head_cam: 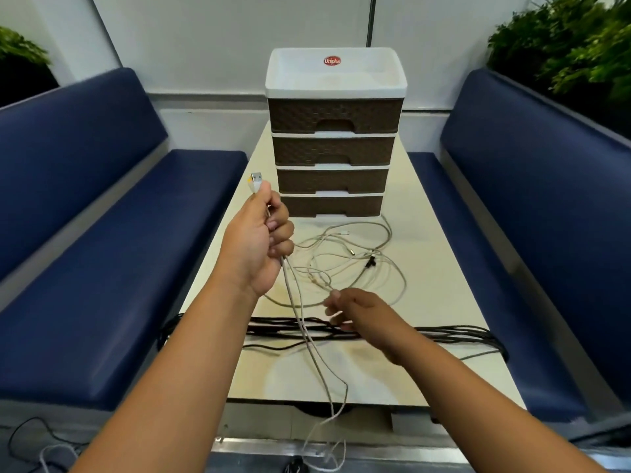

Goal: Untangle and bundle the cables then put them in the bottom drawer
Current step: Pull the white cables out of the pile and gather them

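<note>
A: Drawer unit (335, 158) on the table (444, 302), bottom drawer (333, 205) closed; pale cables (355, 264) tangled before it.

B: Left hand (261, 240) grips one cable's plug end; right hand (362, 315) pinches a strand. Pulling could tighten knots.

One drawer unit (335, 138) with four drawers; two blue benches (112, 240); two hands (263, 240); one table (440, 268)

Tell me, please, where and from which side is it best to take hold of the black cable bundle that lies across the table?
Probably grip the black cable bundle at its bare stretch right of the right hand, coming from above. There the strands run close and parallel, flat on the table, so one hand can close round them all. Left of that, the white cable held by the left hand crosses it.
</note>
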Action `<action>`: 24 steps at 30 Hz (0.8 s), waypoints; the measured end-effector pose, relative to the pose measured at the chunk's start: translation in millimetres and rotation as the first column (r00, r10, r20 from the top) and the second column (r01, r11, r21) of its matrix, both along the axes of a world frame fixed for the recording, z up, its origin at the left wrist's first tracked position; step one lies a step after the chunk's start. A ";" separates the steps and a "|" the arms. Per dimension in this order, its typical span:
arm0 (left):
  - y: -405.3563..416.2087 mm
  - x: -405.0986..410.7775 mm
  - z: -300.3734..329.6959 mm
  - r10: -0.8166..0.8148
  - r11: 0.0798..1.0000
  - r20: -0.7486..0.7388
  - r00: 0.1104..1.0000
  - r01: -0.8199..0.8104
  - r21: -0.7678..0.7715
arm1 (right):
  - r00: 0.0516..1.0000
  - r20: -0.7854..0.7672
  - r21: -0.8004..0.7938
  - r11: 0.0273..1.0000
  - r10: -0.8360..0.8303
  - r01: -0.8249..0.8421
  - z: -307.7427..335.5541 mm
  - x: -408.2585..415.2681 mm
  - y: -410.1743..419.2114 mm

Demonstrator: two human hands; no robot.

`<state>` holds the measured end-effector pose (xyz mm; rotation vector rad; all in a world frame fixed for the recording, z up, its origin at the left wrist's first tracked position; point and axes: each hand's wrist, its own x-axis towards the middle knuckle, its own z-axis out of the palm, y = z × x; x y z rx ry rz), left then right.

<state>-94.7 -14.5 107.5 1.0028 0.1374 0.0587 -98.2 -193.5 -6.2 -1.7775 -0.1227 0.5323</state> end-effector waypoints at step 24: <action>57.9 117.7 -37.2 -0.229 0.964 -0.414 0.881 0.265 0.030 | 0.942 0.057 0.342 0.893 -0.331 0.293 129.1 152.4 55.7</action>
